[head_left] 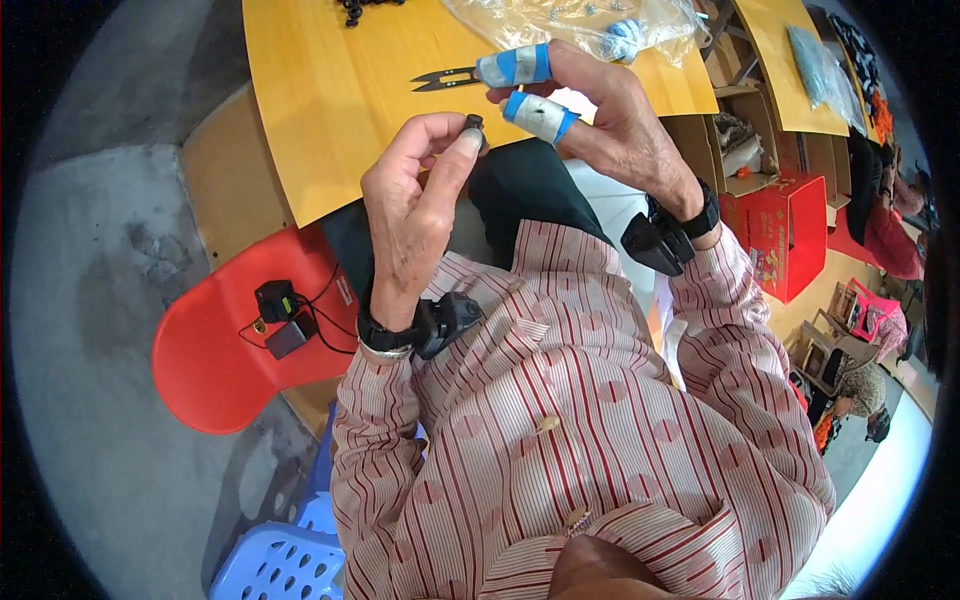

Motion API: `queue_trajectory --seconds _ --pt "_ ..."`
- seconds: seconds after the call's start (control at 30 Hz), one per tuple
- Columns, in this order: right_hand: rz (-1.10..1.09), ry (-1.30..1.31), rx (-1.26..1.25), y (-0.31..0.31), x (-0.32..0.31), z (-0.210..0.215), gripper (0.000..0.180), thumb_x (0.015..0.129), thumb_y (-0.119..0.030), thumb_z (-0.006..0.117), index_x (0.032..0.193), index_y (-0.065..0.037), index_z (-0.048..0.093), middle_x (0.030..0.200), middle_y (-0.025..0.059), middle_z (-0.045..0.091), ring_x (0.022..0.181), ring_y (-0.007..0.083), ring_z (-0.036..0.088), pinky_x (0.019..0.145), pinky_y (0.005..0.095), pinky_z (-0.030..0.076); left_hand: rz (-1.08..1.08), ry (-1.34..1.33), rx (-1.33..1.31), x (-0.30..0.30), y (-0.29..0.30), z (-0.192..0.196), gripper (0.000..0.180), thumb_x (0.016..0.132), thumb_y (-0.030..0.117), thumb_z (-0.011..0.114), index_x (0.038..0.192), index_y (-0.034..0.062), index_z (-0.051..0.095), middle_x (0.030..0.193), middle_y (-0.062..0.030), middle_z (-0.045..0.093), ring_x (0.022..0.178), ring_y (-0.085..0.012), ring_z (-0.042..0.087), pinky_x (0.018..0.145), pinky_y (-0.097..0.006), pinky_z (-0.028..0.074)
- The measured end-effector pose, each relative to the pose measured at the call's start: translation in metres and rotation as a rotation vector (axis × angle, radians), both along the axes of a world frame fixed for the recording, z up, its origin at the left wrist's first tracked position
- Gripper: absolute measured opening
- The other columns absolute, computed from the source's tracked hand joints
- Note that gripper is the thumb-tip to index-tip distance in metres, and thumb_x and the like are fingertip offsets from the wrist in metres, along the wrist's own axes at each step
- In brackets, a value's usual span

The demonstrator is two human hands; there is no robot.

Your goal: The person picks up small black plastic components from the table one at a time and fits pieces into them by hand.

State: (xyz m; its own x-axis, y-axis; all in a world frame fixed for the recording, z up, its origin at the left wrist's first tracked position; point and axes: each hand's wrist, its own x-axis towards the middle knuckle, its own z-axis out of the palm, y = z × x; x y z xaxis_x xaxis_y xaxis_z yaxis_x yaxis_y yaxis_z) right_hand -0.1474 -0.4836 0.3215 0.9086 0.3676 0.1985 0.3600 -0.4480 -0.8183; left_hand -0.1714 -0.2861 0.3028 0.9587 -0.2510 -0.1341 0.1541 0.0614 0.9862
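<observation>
Between the thumb and fingertips of my left hand [412,195] is a small black part [474,123], pinched near the table's front edge; its exact kind I cannot make out. My right hand [625,125] holds a pair of thread snips [446,79], the two dark blades pointing left and slightly apart, just above and beyond the black part. Blue and whitish tape wraps the thumb and a finger of that hand, and the snips' handle is hidden behind them. Blades and part are not touching.
Both hands are at the yellow table [330,110]. A clear plastic bag [590,25] and a cluster of small black pieces [360,10] lie at its far side. Left is a red chair [215,345] with a black device and cables; right, a red box [775,235]. Other people sit far right.
</observation>
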Motion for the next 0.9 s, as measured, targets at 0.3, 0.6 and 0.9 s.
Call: queue_trajectory --seconds 0.3,0.6,0.9 --pt "0.099 -0.26 -0.105 0.007 0.003 0.002 0.024 0.076 -0.01 0.067 0.098 -0.002 0.062 0.085 0.0126 0.06 0.082 0.0293 0.057 0.071 0.0368 0.047 -0.023 -0.064 0.117 0.0 -0.005 0.004 0.017 0.091 0.008 0.053 0.101 -0.0046 0.056 0.088 -0.0068 0.062 0.08 -0.0093 0.057 0.072 -0.021 0.045" --pt "0.194 -0.302 -0.212 0.002 0.006 0.003 0.028 0.066 0.0 0.062 0.093 -0.002 0.059 0.084 0.0126 0.058 0.084 0.031 0.054 0.074 0.0388 0.046 -0.01 -0.074 0.165 0.001 -0.007 -0.002 0.017 0.085 0.007 0.058 0.097 -0.0047 0.059 0.075 -0.0065 0.063 0.065 -0.0089 0.055 0.061 -0.023 0.045" --pt "0.158 -0.367 -0.252 -0.001 0.006 0.003 0.033 0.063 -0.007 0.065 0.095 -0.001 0.057 0.087 0.0117 0.057 0.084 0.0314 0.053 0.073 0.0394 0.046 -0.005 0.061 -0.045 0.002 -0.001 -0.008 0.021 0.086 0.01 0.06 0.099 -0.0062 0.059 0.082 -0.0064 0.063 0.075 -0.0086 0.056 0.068 -0.021 0.044"
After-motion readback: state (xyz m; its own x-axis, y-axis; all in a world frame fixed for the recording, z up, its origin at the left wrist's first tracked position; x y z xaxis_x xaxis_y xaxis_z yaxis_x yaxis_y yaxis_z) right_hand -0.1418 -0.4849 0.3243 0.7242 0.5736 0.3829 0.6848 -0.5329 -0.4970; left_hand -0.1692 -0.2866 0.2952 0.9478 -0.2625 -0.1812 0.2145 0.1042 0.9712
